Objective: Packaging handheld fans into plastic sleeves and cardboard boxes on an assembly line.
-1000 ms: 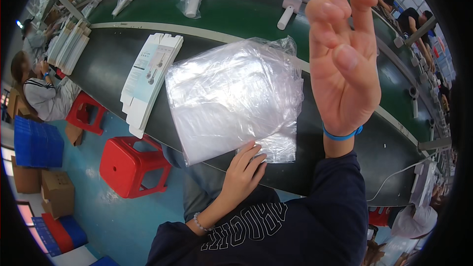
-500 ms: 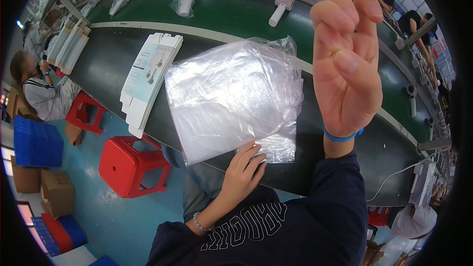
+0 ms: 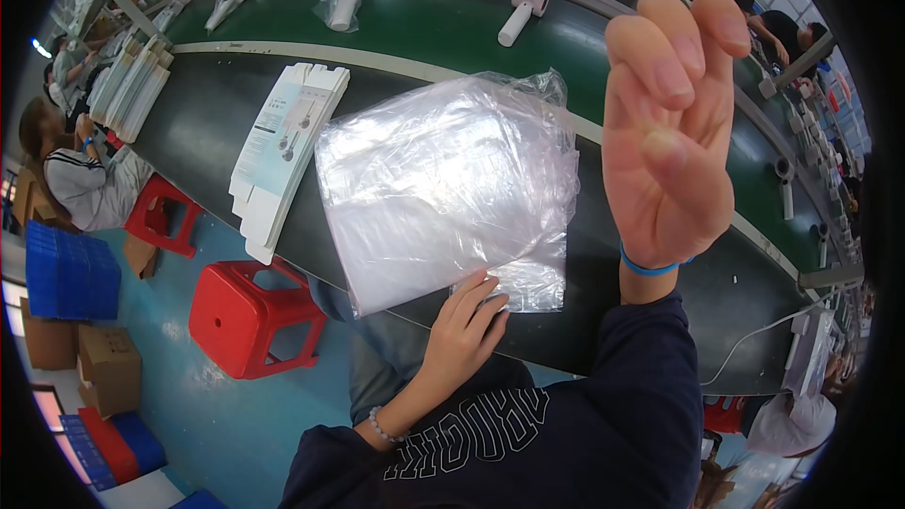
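My left hand (image 3: 462, 328) lies on the near edge of a stack of clear plastic bags (image 3: 424, 188), its fingers stretched out. A smaller clear bag (image 3: 537, 287) pokes out at the stack's lower right, beside those fingertips. Raised high at the right is my right hand (image 3: 667, 141), palm facing me. Its fingers are half curled and the thumb stands apart from them, with nothing visible between. Flattened white cartons (image 3: 292, 127) with a printed picture lie left of the bags on the dark table (image 3: 193, 146).
Beyond the table, a green conveyor belt (image 3: 443, 24) carries white handheld devices (image 3: 525, 11), some in clear bags. White carton stacks (image 3: 137, 85) stand far left near a seated person (image 3: 75, 174). A red stool (image 3: 236, 320) is at lower left. A white cable (image 3: 745, 339) lies right.
The devices on the belt have shifted a little to the left. My right hand has moved slightly down and to the right; my left hand has stayed on the bags.
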{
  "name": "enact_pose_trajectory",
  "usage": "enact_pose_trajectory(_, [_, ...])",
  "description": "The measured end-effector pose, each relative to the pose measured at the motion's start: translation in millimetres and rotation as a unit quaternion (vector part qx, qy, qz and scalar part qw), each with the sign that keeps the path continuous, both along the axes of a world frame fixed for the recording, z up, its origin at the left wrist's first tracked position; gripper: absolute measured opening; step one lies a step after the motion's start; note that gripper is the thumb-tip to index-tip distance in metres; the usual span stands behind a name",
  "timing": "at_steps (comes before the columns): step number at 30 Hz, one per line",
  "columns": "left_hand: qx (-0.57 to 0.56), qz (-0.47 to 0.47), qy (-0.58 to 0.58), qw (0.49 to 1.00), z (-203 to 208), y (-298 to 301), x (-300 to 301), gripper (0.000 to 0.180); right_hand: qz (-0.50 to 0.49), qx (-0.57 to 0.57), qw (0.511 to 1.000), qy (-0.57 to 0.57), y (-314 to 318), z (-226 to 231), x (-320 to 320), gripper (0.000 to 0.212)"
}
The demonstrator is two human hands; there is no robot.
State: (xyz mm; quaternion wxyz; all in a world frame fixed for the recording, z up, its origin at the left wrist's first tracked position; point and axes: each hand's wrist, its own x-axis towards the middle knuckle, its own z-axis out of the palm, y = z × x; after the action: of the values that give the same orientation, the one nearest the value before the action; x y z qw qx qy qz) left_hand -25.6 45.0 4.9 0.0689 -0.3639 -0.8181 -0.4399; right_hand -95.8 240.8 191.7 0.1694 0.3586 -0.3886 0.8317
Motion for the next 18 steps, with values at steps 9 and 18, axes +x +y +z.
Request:
enact_pose_trajectory(9, [0.0,-0.002,0.01,1.0,1.1,0.4,-1.1,0.023,-0.07,0.006,0.997,-0.023,-7.3,-0.9,9.2,0.072])
enact_pose_trajectory(18, [0.0,-0.003,0.009,1.0,0.5,-0.1,-0.8,0.024,-0.079,-0.001,0.996,-0.035,-10.6,0.8,6.5,0.074])
